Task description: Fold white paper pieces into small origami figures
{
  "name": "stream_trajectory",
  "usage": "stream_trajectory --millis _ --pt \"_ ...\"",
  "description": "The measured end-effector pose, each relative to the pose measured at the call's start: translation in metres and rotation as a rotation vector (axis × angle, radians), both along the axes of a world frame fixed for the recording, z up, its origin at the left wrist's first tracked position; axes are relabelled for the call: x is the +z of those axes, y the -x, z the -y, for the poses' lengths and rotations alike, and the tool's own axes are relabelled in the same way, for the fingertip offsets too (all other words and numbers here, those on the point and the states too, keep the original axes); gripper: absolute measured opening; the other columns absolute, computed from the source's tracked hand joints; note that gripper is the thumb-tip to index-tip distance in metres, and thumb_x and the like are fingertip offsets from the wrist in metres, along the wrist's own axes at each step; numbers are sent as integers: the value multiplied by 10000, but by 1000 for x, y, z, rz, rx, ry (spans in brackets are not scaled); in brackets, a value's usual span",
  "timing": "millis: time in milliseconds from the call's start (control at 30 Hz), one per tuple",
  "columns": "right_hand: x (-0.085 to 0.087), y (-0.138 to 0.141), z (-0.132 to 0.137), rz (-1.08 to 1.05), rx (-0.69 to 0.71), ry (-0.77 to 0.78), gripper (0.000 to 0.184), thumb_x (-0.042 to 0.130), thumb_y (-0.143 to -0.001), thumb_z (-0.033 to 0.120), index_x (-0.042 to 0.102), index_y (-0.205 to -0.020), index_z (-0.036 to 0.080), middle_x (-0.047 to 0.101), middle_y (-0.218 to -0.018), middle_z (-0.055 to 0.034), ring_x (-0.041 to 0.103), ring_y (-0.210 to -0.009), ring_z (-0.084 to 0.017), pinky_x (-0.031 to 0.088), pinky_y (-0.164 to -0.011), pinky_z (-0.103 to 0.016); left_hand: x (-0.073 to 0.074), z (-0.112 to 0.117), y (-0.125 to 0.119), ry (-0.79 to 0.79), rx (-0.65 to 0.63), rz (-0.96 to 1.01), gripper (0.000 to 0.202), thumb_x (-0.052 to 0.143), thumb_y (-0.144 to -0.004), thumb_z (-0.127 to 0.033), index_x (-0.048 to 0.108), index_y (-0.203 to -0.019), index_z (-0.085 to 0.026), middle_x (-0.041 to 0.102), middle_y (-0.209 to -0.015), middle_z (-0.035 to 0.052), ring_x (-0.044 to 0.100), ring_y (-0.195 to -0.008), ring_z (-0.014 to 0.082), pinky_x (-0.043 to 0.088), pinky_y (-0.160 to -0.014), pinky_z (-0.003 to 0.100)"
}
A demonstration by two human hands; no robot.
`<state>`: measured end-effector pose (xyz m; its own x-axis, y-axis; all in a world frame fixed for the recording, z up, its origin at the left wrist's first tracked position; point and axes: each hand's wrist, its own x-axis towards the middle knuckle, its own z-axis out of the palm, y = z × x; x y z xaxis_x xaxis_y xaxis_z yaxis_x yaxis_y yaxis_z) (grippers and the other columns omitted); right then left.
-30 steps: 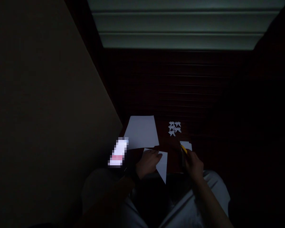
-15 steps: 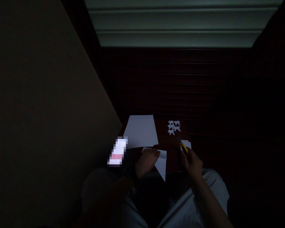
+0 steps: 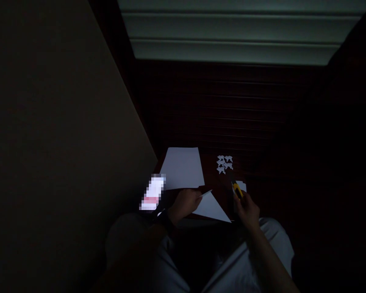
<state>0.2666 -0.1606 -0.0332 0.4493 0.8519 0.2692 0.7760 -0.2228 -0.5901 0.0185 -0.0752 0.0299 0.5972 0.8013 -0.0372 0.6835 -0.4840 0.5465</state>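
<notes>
The scene is very dark. My left hand is closed on the corner of a white triangular folded paper, which lies over the near edge of a small dark table. My right hand grips a yellow utility knife, its tip pointing away from me, just right of the paper. A full white sheet lies flat beyond my left hand. Several small white folded paper pieces sit in a cluster at the far right of the table.
A lit phone screen rests at the table's left edge. A small white paper scrap lies by the knife. A pale wall rises on the left, dark slatted wood behind. My grey-trousered knees are under the table edge.
My left hand has turned the folded paper, so its long point now aims right toward my right hand instead of down toward me. The right hand with the knife barely moved.
</notes>
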Motion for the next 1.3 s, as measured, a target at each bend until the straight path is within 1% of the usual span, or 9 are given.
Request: stream_trajectory --millis 100,233,433,600,800,933,1033,1167,1300 --pt "-1 0 0 -20 -8 -8 448 424 -810 486 498 -1152 205 657 -924 -54 626 -785 -205 443 -655 -264 3 0 9 -21 -11 27 234 429 -829 -323 608 -876 -178 626 -851 87 579 -801 222 388 -722 302" --pt "-3 0 -1 -42 0 -46 451 433 -804 486 506 -1147 202 654 -941 -60 621 -813 -205 447 -672 -262 3 2 25 59 28 175 248 393 -850 -302 527 -1028 -193 608 -870 60 577 -768 186 392 -675 262" --pt "-6 -1 -1 -55 -17 -36 461 437 -796 497 523 -1136 198 659 -928 -68 625 -804 -216 455 -652 -268 -6 -4 42 172 156 385 159 445 -812 -331 507 -868 -196 555 -791 0 524 -702 144 385 -649 244" --pt "-2 -2 1 -63 -26 -99 471 433 -797 483 506 -1163 196 647 -981 -70 617 -856 -218 464 -712 -289 -15 -7 48 511 347 647 217 496 -766 -376 530 -856 -182 576 -792 16 550 -737 176 406 -655 273" --pt "10 8 3 -127 103 -125 465 457 -788 453 505 -1162 181 613 -1073 -84 593 -936 -218 458 -805 -313 -23 4 38 856 417 1093 337 529 -735 -260 506 -1050 -143 611 -974 97 583 -885 214 435 -752 322" --pt "21 34 17 -209 282 28 414 467 -798 399 492 -1174 226 615 -1077 -53 593 -939 -213 467 -810 -326 -21 14 33 963 385 1089 359 501 -750 -270 498 -1080 -129 619 -998 126 602 -874 227 467 -716 342" --pt "25 55 31 -261 422 122 426 486 -792 330 459 -1210 254 586 -1132 -34 571 -989 -210 451 -852 -338 -23 19 30 966 446 1047 353 493 -754 -294 494 -1070 -138 622 -1000 128 608 -874 235 486 -677 347" --pt "22 67 44 -251 455 144 458 494 -773 249 446 -1228 266 563 -1168 -23 543 -1036 -206 427 -890 -343 -30 22 26 961 515 1029 343 508 -754 -329 478 -1062 -179 609 -1032 111 601 -901 237 502 -662 356" --pt "15 66 50 -210 441 169 444 481 -779 235 459 -1221 264 590 -1125 -34 570 -989 -211 449 -851 -344 -30 25 19 1041 506 1064 352 529 -761 -376 443 -1066 -221 565 -1108 107 597 -912 236 506 -677 386"
